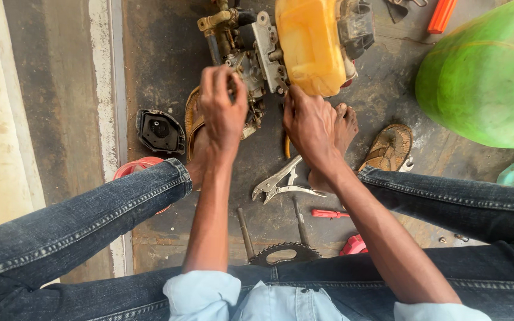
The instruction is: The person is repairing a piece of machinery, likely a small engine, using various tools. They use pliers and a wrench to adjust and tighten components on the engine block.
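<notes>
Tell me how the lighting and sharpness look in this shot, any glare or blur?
Head view: even daylight, soft shadows only; mild sheen on the yellow tank; left hand, right hand and locking pliers look sharp; wide-angle bending at the edges, the pale strip at the far left washed out.

Small engine [251, 56] with yellow tank [310, 41] fills top centre; left hand [222, 107] and right hand [307, 122] both pressed against its lower edge, no gap there. Bare foot [343, 128] sits right behind the right hand, blocking approach from that side. Locking pliers [284, 181] lie between the forearms; red screwdriver [330, 213] and toothed blade [284, 254] crowd the floor nearer the body. Black cover [160, 131] lies left of the left hand, a strip of bare floor between them. Green drum [486, 77] walls off the right; sandal [389, 148] lies before it. Jeans-clad legs hem both flanks.
</notes>
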`<move>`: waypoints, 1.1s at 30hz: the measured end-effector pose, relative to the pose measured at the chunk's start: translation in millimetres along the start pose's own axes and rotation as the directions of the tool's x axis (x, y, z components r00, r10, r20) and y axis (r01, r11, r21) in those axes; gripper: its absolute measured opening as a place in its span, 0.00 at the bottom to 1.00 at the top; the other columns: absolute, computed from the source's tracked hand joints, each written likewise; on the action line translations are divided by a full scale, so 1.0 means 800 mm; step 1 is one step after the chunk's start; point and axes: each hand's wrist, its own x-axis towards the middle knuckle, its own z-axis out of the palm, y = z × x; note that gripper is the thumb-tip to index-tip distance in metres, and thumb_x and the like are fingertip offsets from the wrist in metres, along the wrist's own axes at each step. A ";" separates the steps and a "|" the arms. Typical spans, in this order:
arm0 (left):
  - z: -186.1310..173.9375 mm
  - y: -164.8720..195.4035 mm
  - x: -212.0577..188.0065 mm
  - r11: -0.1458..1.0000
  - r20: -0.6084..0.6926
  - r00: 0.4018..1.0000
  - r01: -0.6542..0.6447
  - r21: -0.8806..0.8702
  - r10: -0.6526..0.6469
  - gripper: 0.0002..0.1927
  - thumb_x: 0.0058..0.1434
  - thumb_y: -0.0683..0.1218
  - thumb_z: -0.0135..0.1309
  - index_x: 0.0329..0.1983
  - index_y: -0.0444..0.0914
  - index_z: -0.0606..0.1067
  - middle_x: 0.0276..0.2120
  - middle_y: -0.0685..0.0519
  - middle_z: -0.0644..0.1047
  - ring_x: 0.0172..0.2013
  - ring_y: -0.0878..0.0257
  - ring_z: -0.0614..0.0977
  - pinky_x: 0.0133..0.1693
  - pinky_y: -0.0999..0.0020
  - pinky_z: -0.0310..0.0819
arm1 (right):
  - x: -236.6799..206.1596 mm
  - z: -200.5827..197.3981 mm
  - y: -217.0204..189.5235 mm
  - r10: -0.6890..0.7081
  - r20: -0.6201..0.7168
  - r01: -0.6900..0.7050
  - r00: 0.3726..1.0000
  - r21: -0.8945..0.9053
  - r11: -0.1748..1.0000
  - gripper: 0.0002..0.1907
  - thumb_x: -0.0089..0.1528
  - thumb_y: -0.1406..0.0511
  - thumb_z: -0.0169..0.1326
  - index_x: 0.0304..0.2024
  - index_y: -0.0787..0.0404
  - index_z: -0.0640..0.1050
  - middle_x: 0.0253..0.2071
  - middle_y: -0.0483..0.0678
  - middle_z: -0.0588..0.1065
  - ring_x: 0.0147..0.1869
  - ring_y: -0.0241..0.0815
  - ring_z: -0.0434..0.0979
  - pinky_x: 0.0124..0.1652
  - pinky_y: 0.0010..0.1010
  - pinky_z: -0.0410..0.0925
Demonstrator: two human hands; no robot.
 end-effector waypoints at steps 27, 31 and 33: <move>-0.033 -0.030 0.001 0.909 0.485 0.851 0.346 -0.234 -0.200 0.05 0.62 0.42 0.60 0.39 0.34 0.80 0.36 0.47 0.84 0.34 0.59 0.87 0.38 0.61 0.81 | -0.012 0.014 -0.011 0.065 0.037 -0.063 0.997 -0.046 0.997 0.11 0.70 0.63 0.55 0.38 0.65 0.80 0.21 0.57 0.74 0.23 0.53 0.76 0.29 0.43 0.66; -0.030 -0.033 0.000 0.883 0.499 0.838 0.389 -0.261 -0.222 0.06 0.62 0.42 0.61 0.39 0.33 0.80 0.35 0.46 0.84 0.33 0.58 0.86 0.37 0.60 0.80 | -0.006 0.019 -0.011 0.089 0.096 -0.079 0.991 -0.095 0.992 0.11 0.70 0.62 0.55 0.38 0.63 0.82 0.19 0.52 0.75 0.18 0.44 0.73 0.25 0.39 0.64; -0.029 -0.036 0.001 0.864 0.529 0.809 0.436 -0.251 -0.255 0.06 0.61 0.42 0.60 0.39 0.34 0.79 0.36 0.47 0.84 0.31 0.59 0.86 0.36 0.61 0.80 | -0.003 0.018 -0.009 0.098 0.113 -0.083 0.989 -0.132 0.988 0.11 0.70 0.62 0.55 0.38 0.62 0.83 0.19 0.50 0.75 0.18 0.42 0.72 0.25 0.37 0.64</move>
